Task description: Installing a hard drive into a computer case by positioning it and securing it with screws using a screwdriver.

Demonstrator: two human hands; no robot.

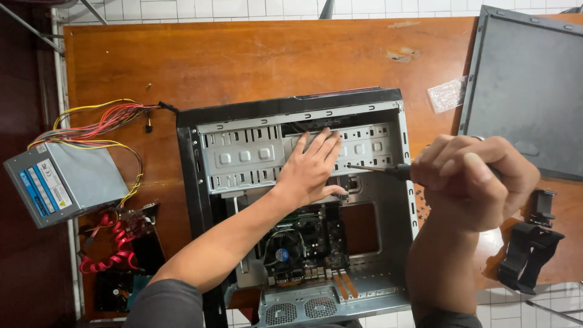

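Right hand (473, 182) grips a screwdriver (379, 169); left hand (313, 170) lies flat, fingers spread, in the open computer case (291, 206).

Single view, head-worn camera: looks steeply down from above, close over an open computer case (303, 206) lying on a wooden worktop (243, 61); both forearms enter from the bottom edge.

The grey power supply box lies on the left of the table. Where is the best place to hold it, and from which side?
Probably by the two long side faces of the power supply, coming from above. It lies flat with its broad top free, while its cable bundle leaves the far end, so avoid that end and do not lift by the wires. Both hands are busy: left hand, right hand.
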